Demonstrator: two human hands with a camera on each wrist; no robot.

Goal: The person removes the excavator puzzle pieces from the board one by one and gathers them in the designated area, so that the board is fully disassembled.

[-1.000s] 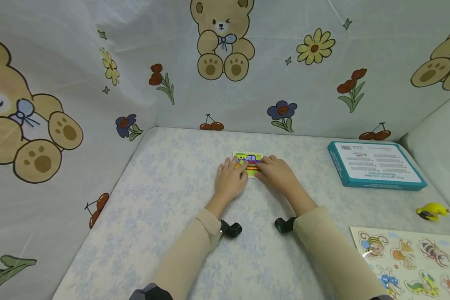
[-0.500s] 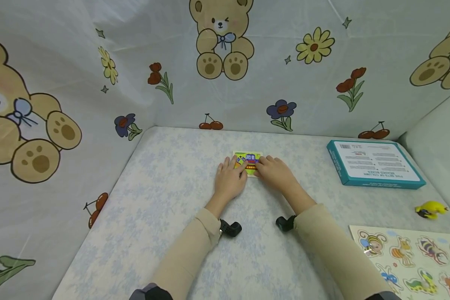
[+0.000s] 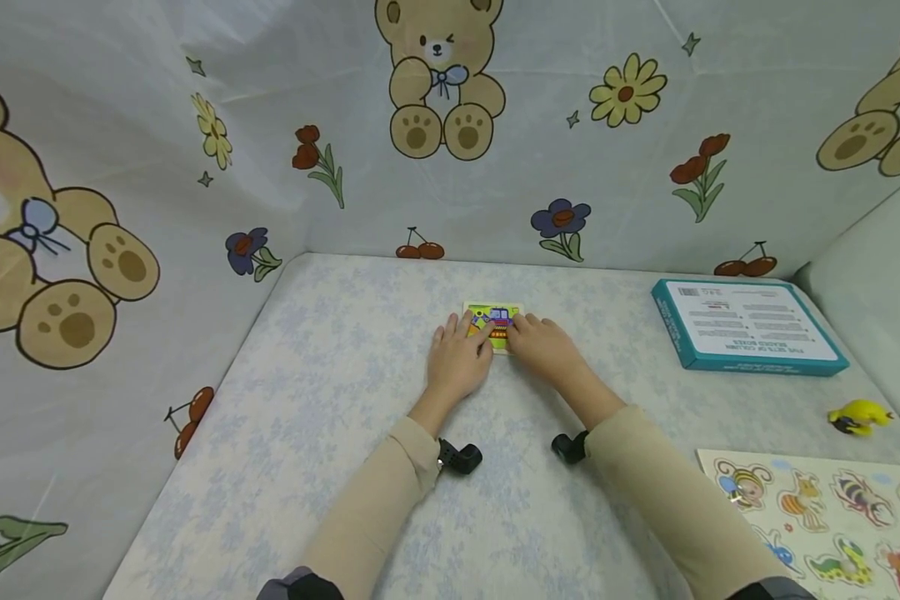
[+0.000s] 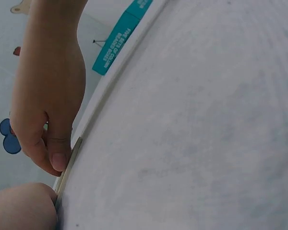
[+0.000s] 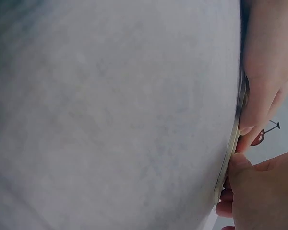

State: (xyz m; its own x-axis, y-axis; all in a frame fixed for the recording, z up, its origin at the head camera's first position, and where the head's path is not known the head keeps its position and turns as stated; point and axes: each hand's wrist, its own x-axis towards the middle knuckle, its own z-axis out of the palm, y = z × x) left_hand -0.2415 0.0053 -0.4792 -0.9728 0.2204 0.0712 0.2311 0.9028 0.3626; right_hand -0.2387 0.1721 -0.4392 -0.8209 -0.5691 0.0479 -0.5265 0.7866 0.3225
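Small board held from both sides, with little to stop it sliding

The picture board (image 3: 499, 317), which shows a brightly coloured vehicle, lies toward the far side of the tabletop (image 3: 345, 375), between both hands. The left hand (image 3: 457, 360) lies over its left side with fingers extended, gripping nothing. The right hand (image 3: 546, 348) has a nearly closed grip: curled fingers and thumb pinch the board's right edge. Whether a loose piece sits beneath them, I cannot tell.

The likeliest trouble is the board skating or tipping, should the right hand push or pull harder than the left steadies. Fingers cover much of the picture, so a misaligned part could pass unnoticed. The right sleeve (image 3: 675, 496) hides part of the insect sheet (image 3: 828, 529); careless withdrawal might drag it.
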